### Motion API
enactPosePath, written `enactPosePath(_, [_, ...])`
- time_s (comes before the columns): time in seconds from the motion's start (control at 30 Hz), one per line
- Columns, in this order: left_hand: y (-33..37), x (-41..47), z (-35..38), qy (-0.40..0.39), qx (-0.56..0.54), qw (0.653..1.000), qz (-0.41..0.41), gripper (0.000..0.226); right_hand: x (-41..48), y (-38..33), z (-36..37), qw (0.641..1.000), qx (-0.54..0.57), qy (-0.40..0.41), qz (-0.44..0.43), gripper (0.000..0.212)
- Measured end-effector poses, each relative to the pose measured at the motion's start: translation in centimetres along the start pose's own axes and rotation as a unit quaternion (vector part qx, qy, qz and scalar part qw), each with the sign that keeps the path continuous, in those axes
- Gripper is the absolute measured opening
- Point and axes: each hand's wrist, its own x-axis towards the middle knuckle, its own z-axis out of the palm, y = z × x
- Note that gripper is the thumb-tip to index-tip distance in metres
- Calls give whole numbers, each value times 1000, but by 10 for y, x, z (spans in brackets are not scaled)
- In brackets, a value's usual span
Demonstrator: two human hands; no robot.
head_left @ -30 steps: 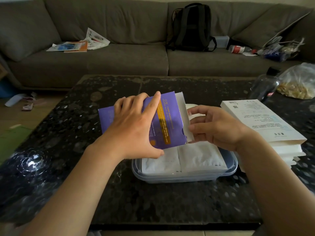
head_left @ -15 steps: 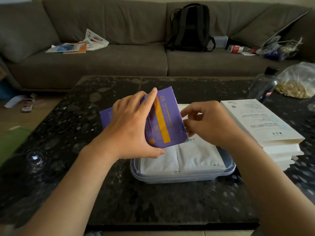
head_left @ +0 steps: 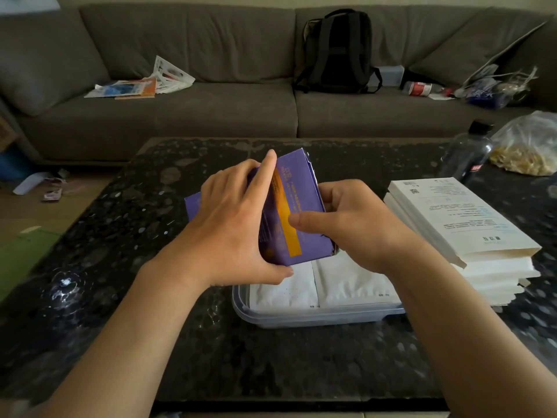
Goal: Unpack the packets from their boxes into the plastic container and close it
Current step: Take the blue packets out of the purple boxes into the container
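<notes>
My left hand grips a purple box with an orange stripe and holds it tilted above the clear plastic container on the black table. My right hand is at the box's open right end, thumb lying across the box's front and fingers curled behind it. Whether those fingers hold a packet is hidden. White packets lie flat side by side inside the container. No lid is visible.
A stack of white boxes sits right of the container. A dark plastic bottle and a clear bag of food stand at the far right. A grey sofa with a black backpack and papers lies behind the table.
The white flap sticking out of the box's right end is no longer visible. My right hand has closed in on that end, with its thumb now across the box's front. The box tilted more upright.
</notes>
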Motion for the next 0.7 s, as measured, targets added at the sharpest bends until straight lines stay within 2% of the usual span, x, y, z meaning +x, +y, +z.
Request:
enactPosePath(0.2, [4,-2,-3,-27,10,1000,-3,158,2,3,9,995,94,-24,23,20])
enactPosePath(0.3, [6,-3,-6,-33,-17,999,-4,159,0,5,12,992,106,-51,38,30])
enactPosePath(0.37, [5,-4,-9,-31,-40,999,-1,155,-1,2,8,981,159,-84,69,40])
enactPosePath(0.43, [2,-6,-12,-18,-45,999,7,153,-1,1,1,977,170,-75,102,39])
enactPosePath(0.5, [-2,-8,-13,-12,-32,999,15,150,-1,-2,-3,995,24,-31,96,31])
enactPosePath(0.57, [-4,-9,-11,-12,-23,999,18,149,-3,-8,-4,987,-146,27,57,24])
enactPosePath(0.63, [-4,-9,-10,-13,-23,999,20,149,-5,-16,-4,980,-177,83,29,21])
enactPosePath(0.7, [-3,-9,-9,-12,-29,999,25,148,-7,-19,-6,969,-202,142,-3,30])
